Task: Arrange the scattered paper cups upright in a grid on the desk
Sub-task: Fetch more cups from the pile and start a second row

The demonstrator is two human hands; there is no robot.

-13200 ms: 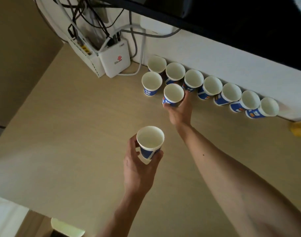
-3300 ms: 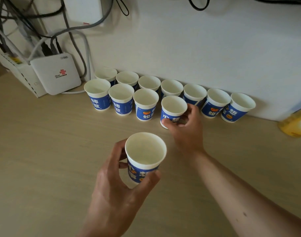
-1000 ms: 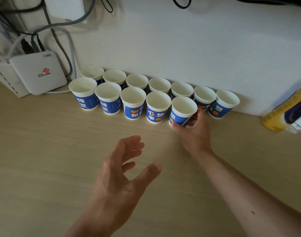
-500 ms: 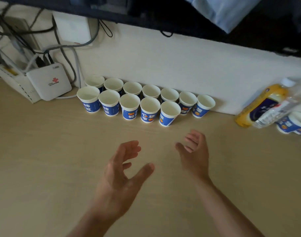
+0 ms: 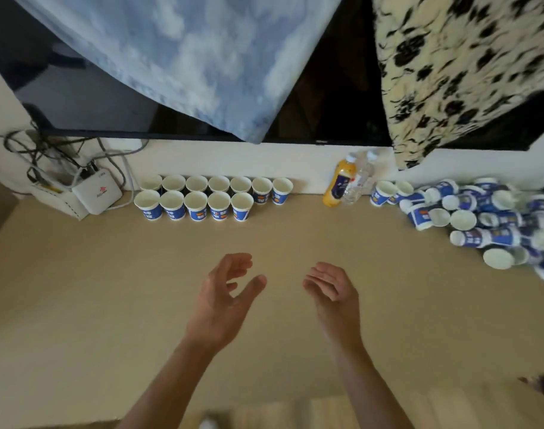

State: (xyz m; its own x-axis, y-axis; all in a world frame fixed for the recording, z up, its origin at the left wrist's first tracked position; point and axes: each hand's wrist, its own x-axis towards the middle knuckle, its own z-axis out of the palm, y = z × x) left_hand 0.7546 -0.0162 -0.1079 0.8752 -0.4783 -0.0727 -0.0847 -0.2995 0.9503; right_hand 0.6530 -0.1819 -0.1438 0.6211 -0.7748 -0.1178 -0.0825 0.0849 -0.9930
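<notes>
Beige worktop: upright cups, two rows, far edge left; cup heap far right; bottles between. Over the open middle, left hand and right hand, each grip apart.

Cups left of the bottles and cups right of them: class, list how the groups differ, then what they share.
The left cups stand upright; the right cups mostly lie on their sides. The left cups form two neat rows; the right cups are a jumbled heap. Both are blue-and-white paper cups on the desk.
</notes>
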